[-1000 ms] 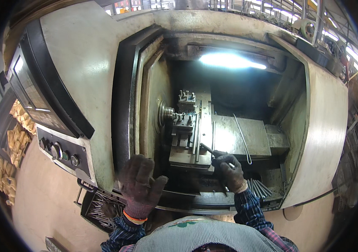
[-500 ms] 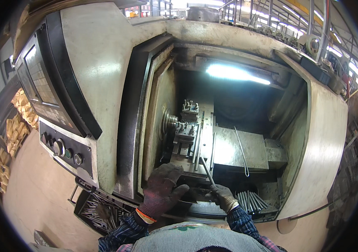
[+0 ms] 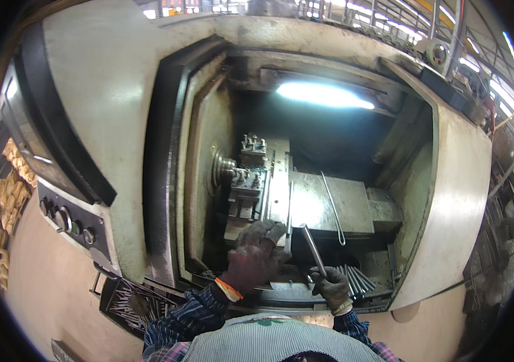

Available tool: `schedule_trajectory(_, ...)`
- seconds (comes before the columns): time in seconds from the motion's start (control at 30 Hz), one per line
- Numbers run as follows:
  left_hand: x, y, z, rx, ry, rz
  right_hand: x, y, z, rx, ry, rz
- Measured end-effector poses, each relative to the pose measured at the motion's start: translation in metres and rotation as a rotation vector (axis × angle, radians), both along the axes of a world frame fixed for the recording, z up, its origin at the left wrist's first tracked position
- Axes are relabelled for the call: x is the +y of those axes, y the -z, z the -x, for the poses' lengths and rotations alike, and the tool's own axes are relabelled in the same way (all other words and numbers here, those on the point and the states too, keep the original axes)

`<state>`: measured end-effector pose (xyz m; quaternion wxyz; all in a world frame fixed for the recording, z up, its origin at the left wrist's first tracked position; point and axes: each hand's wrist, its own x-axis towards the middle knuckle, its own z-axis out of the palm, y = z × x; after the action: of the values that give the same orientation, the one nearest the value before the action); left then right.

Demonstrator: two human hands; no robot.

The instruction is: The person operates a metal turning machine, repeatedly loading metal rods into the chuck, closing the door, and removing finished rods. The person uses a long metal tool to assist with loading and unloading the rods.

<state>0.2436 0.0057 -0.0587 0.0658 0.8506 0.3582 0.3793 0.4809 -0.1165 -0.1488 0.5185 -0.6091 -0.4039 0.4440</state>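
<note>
My right hand point(image 3: 331, 288), in a dark glove with a pale cuff, is closed round the lower end of a metal rod point(image 3: 313, 248). The rod tilts up and left, and its upper end stands free in front of the lathe's flat bed cover point(image 3: 329, 202). My left hand point(image 3: 255, 256), in a dark glove with an orange-edged cuff, reaches over the near end of the tool slide point(image 3: 278, 196). Its fingers are stretched out and its thumb is apart; the fingertips are close to a thin rod point(image 3: 291, 199) lying along the slide.
Tool holders point(image 3: 249, 181) stand on the slide beside the chuck point(image 3: 225, 168). A rod with a looped end point(image 3: 334, 208) lies on the cover. Several metal rods point(image 3: 358, 279) are heaped at the right front. A bin of metal pieces point(image 3: 127, 308) and control panel point(image 3: 73, 226) are left.
My left hand has moved right and up to the slide's near end. My right hand has drawn the rod slightly right and toward me, away from the slide. The view has shifted.
</note>
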Motion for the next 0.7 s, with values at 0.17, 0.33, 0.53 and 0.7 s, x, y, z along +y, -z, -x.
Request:
schedule_trajectory(0.17,0.032,0.021,-0.033,-0.025,0.019,0.04,-0.016,-0.002,-0.008,-0.012,-0.014,-0.036)
schedule_trajectory(0.33,0.068,0.027,-0.077,0.113,0.039,0.154,-0.032,0.001,-0.013,-0.032,0.059,-0.042)
schedule_trajectory(0.53,0.123,0.017,-0.113,0.151,-0.011,0.029,-0.041,-0.015,-0.011,-0.173,0.22,-0.195)
schedule_trajectory(0.7,0.21,-0.009,-0.114,0.363,-0.212,0.169,-0.04,-0.017,-0.015,-0.44,0.324,-0.259)
